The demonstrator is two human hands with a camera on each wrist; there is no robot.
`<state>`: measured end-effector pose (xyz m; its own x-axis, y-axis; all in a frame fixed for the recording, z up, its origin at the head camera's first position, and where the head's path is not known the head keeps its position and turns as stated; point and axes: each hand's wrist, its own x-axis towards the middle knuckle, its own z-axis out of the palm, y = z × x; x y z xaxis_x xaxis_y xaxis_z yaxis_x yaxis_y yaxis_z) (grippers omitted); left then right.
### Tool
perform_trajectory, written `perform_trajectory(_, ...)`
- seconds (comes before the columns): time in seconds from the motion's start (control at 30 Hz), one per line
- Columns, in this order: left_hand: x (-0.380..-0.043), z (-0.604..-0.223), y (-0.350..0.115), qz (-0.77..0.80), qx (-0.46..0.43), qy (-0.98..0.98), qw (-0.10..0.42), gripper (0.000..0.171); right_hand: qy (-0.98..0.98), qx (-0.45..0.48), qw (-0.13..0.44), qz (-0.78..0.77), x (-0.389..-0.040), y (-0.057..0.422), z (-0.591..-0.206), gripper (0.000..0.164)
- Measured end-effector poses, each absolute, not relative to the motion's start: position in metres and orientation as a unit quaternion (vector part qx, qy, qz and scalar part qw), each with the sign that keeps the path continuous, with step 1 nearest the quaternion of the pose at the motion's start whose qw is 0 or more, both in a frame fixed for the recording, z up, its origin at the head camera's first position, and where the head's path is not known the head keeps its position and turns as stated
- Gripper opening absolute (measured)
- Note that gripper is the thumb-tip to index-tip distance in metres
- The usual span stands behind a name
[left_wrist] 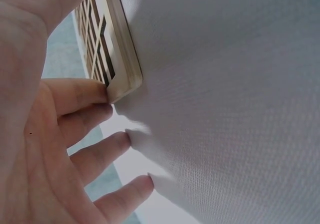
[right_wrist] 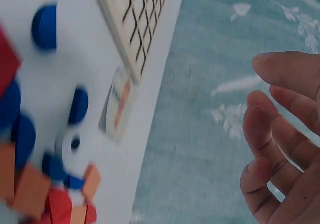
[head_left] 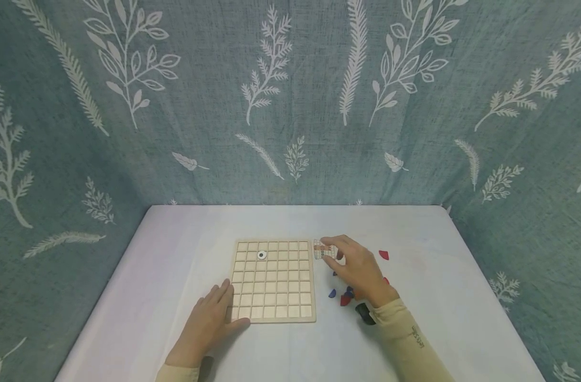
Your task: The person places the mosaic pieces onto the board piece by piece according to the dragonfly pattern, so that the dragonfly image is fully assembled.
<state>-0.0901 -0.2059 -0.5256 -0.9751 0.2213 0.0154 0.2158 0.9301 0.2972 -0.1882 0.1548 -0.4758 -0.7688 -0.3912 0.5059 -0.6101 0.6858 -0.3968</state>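
A square wooden grid board [head_left: 314, 286] lies on the table, with a white disc with a black centre [head_left: 262, 255] in one of its far cells. My left hand [head_left: 209, 318] rests at the board's near left corner, touching its edges with thumb and fingers; the corner [left_wrist: 127, 83] shows by the index finger in the left wrist view. Above a small printed card [head_left: 318, 254] right of the board hovers my right hand [head_left: 359, 268], fingers bent loosely. In the right wrist view nothing is between those fingers [right_wrist: 260, 124], and the card [right_wrist: 120, 106] lies apart from them.
Blue pieces [right_wrist: 46, 27], orange blocks [right_wrist: 31, 190] and red pieces [right_wrist: 60, 204] lie scattered right of the board, with another white disc [right_wrist: 66, 143] among them. A red piece [head_left: 383, 255] lies farther right. Patterned green cloth [head_left: 290, 106] surrounds the table.
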Motion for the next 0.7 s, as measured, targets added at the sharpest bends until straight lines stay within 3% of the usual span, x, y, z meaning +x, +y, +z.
perform_trajectory(0.3,-0.09,-0.525,-0.205,0.158,0.109,0.981,0.006,0.092,-0.904,0.292,0.152,0.274,-0.186,0.192,-0.485,0.044)
perform_trajectory(0.7,-0.09,-0.528,-0.206,0.155,0.109,0.982,0.005,0.094,-0.948,0.24,0.026,0.209,-0.177,0.213,-0.513,0.049)
